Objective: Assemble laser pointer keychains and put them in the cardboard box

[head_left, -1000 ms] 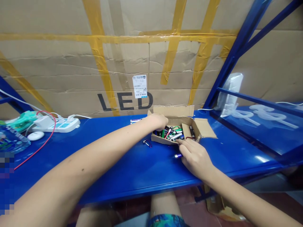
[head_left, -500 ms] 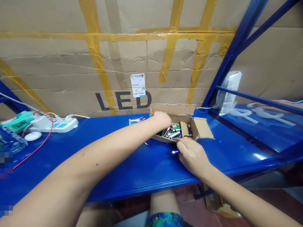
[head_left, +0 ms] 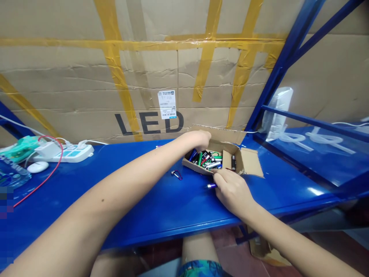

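A small open cardboard box (head_left: 251, 162) sits on the blue shelf top (head_left: 138, 200). It holds several little coloured keychain flashlights (head_left: 208, 160). My left hand (head_left: 198, 138) is at the box's far left rim with its fingers curled downward; anything in them is hidden. My right hand (head_left: 232, 189) rests on the shelf against the box's front edge. It is closed around a small purple flashlight (head_left: 210, 186), whose tip sticks out to the left. A loose carabiner clip (head_left: 177, 174) lies on the shelf left of the box.
A big taped carton marked LED (head_left: 144, 77) stands along the back. At the far left lie a white power strip (head_left: 69, 152), a white mouse (head_left: 37, 166), a red cable (head_left: 47, 175) and a green object (head_left: 20, 148). Blue rack struts (head_left: 276, 69) and a white bag (head_left: 278, 109) stand at the right.
My left hand has come up out of the box's middle to its far left rim. My right hand stays at the front edge with the purple flashlight.
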A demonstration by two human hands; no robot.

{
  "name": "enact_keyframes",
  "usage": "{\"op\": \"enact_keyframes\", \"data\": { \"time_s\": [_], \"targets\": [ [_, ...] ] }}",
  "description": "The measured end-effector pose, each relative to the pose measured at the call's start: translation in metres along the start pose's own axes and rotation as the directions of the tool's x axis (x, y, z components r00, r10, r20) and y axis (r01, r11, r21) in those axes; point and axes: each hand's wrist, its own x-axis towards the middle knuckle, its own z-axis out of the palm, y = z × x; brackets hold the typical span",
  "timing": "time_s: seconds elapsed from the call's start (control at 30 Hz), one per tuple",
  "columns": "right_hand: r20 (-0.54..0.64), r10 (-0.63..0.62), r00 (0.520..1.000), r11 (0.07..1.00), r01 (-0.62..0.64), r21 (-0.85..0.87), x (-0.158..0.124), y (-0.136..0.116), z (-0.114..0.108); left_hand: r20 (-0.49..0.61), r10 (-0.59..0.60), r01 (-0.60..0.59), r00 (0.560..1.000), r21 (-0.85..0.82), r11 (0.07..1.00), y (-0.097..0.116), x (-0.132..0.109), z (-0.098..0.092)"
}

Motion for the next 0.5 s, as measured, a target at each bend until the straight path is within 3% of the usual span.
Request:
{"op": "enact_keyframes", "data": {
  "time_s": [0.03, 0.07, 0.13, 0.2, 0.23, 0.3, 0.37, 0.4, 0.5],
  "targets": [
    [0.007, 0.012, 1.0, 1.0, -0.012, -0.004, -0.001, 0.0, 0.0, 0.053, -0.01, 0.003, 0.999, 0.134, 0.991, -0.002, -0.003, -0.004],
    [0.022, 0.025, 0.999, 1.0, -0.025, -0.002, -0.001, 0.001, 0.0, 0.033, 0.036, -0.042, 0.999, 0.191, 0.981, -0.004, -0.007, -0.009],
    [0.091, 0.067, 0.994, 0.997, -0.071, 0.042, 0.002, 0.003, -0.002, -0.033, 0.116, -0.109, 0.993, 0.166, 0.98, -0.01, -0.014, -0.016],
    [0.219, 0.174, 0.96, 0.97, -0.205, 0.132, 0.01, 0.008, -0.007, -0.115, 0.148, -0.14, 0.982, 0.077, 0.987, -0.019, -0.02, -0.021],
    [0.298, 0.253, 0.92, 0.935, -0.312, 0.169, 0.016, 0.012, -0.01, -0.154, 0.145, -0.141, 0.977, 0.037, 0.989, -0.024, -0.023, -0.022],
    [0.456, 0.412, 0.789, 0.827, -0.534, 0.177, 0.029, 0.02, -0.016, -0.232, 0.111, -0.122, 0.966, -0.036, 0.992, -0.033, -0.027, -0.024],
    [0.523, 0.497, 0.693, 0.749, -0.646, 0.144, 0.041, 0.027, -0.019, -0.311, 0.077, -0.116, 0.947, -0.109, 0.987, -0.04, -0.032, -0.025],
    [0.539, 0.508, 0.672, 0.73, -0.668, 0.145, 0.045, 0.03, -0.02, -0.344, 0.064, -0.12, 0.937, -0.144, 0.982, -0.043, -0.034, -0.026],
    [0.554, 0.453, 0.699, 0.762, -0.626, 0.167, 0.049, 0.032, -0.021, -0.404, 0.048, -0.176, 0.914, -0.286, 0.942, -0.047, -0.046, -0.031]
  ]
}}
